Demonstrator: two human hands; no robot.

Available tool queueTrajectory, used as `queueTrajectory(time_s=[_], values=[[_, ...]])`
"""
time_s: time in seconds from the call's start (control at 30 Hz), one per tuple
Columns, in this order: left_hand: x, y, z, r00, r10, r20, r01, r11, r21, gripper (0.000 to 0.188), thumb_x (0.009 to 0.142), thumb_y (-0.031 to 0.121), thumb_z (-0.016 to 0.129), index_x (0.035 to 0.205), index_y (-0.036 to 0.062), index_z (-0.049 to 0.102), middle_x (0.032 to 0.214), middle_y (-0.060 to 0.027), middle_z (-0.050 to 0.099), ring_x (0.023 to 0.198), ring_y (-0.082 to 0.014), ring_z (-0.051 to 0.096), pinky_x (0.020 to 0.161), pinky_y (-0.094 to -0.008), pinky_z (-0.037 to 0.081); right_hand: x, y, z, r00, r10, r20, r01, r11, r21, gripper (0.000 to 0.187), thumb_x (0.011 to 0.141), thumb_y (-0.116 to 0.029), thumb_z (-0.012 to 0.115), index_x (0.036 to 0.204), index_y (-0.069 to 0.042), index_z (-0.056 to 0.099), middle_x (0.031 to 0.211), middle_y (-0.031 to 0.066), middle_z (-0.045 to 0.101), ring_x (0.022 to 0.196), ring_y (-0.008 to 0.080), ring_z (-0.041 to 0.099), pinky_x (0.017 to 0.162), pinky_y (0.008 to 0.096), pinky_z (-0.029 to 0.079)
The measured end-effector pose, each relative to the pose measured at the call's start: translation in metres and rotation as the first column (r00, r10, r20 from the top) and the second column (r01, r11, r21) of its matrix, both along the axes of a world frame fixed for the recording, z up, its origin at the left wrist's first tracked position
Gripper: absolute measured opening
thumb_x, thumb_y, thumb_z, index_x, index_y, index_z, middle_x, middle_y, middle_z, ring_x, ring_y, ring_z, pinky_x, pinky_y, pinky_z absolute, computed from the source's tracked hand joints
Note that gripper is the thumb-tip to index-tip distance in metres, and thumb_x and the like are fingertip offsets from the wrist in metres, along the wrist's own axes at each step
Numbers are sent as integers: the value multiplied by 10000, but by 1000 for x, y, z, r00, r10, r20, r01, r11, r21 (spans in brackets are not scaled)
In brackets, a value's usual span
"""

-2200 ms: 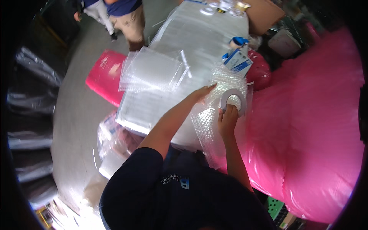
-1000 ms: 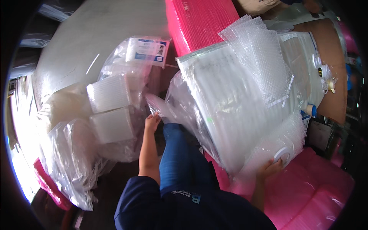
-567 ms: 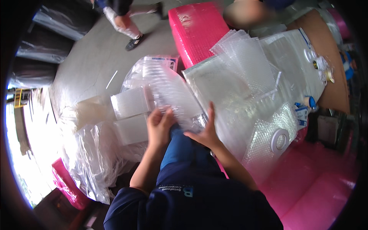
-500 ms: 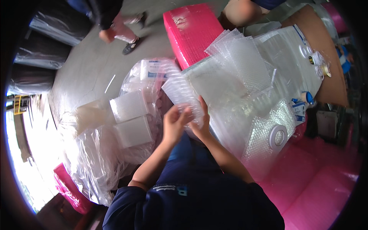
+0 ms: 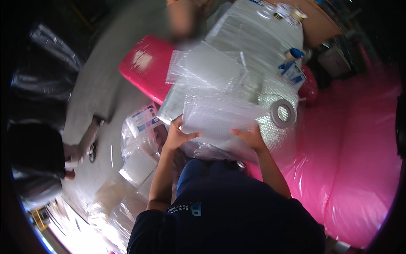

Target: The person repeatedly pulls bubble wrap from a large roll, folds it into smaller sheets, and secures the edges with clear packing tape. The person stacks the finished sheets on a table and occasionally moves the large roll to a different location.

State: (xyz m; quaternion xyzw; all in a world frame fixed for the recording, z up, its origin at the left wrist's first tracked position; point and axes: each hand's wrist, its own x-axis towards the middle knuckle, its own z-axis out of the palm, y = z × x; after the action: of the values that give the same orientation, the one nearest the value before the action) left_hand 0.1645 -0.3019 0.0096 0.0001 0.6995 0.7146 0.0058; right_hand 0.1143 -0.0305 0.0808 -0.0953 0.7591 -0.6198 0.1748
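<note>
A clear bubble wrap sheet (image 5: 222, 116) is stretched between my hands, just above the near edge of the table. My left hand (image 5: 176, 134) grips its left side, the thumb lying over the top. On the opposite side my right hand (image 5: 250, 137) pinches it the same way, thumb pointing inward. Just beyond it, a loose stack of similar bubble wrap pieces (image 5: 205, 67) rests on the plastic-covered table (image 5: 253, 31). A roll of tape (image 5: 282, 113) lies on silvery bubble wrap (image 5: 270, 139) right of my right hand.
A pink wrapped block (image 5: 146, 70) stands at the far left of the table. Large pink plastic-wrapped material (image 5: 347, 148) fills the right. Clear plastic bags with white pads (image 5: 138, 167) sit at my left. One person (image 5: 36, 148) is at the left; another (image 5: 184, 17) is across the table.
The bubble wrap has gone from a small bundle held close between my hands to a wide, flat sheet. My hands have spread apart, and the view has swung right.
</note>
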Motion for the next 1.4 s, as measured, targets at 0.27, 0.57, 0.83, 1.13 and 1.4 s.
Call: queueTrajectory(time_s=[0.27, 0.57, 0.83, 1.13, 1.4], values=[[-14, 7, -6, 991, -113, -74, 109, 993, -52, 530, 649, 0, 811, 1131, 13, 589, 1003, -60, 674, 927, -130, 607, 853, -293, 468, 35, 63, -2, 932, -57, -357, 218, 877, 429, 483, 717, 80, 601, 1183, -34, 547, 1274, 205, 464, 1227, 334, 426, 1033, 381, 343], [-76, -63, -80, 837, -411, 362, 527, 423, -737, 792, 561, 304, 842, 1197, -16, 495, 1159, -228, 582, 1095, -370, 550, 926, -403, 434, -73, 179, -80, 695, -322, -643, 719, 328, 613, 571, 758, -111, 669, 1260, 36, 439, 1230, 210, 497, 1155, 370, 469, 963, 437, 396], [-86, -21, -97, 909, -214, 357, 416, 496, -762, 791, 628, 309, 805, 1264, 34, 424, 1188, -210, 547, 1138, -342, 523, 933, -427, 422, -85, 170, -106, 588, -303, -750, 801, 93, 591, 486, 774, -81, 618, 1226, 21, 473, 1146, 213, 511, 1067, 378, 483, 881, 457, 409], [-42, 54, -99, 969, -226, 102, 137, 146, -980, 762, 774, 379, 677, 1426, 345, 283, 1514, -21, 177, 1409, -288, 114, 1049, -668, 129, -102, 218, -119, 710, -319, -628, 696, 180, 695, 340, 783, -20, 591, 1115, 42, 547, 1004, 222, 562, 957, 372, 528, 829, 462, 403], [-42, 50, -57, 946, -61, 317, 322, 261, -910, 804, 676, 539, 703, 1382, 441, 331, 1548, 55, 79, 1427, -295, 50, 1037, -709, 62, -95, 197, -83, 577, -382, -722, 797, 454, 398, 333, 785, 66, 541, 1117, 60, 520, 1046, 210, 550, 952, 362, 547, 844, 407, 430]])
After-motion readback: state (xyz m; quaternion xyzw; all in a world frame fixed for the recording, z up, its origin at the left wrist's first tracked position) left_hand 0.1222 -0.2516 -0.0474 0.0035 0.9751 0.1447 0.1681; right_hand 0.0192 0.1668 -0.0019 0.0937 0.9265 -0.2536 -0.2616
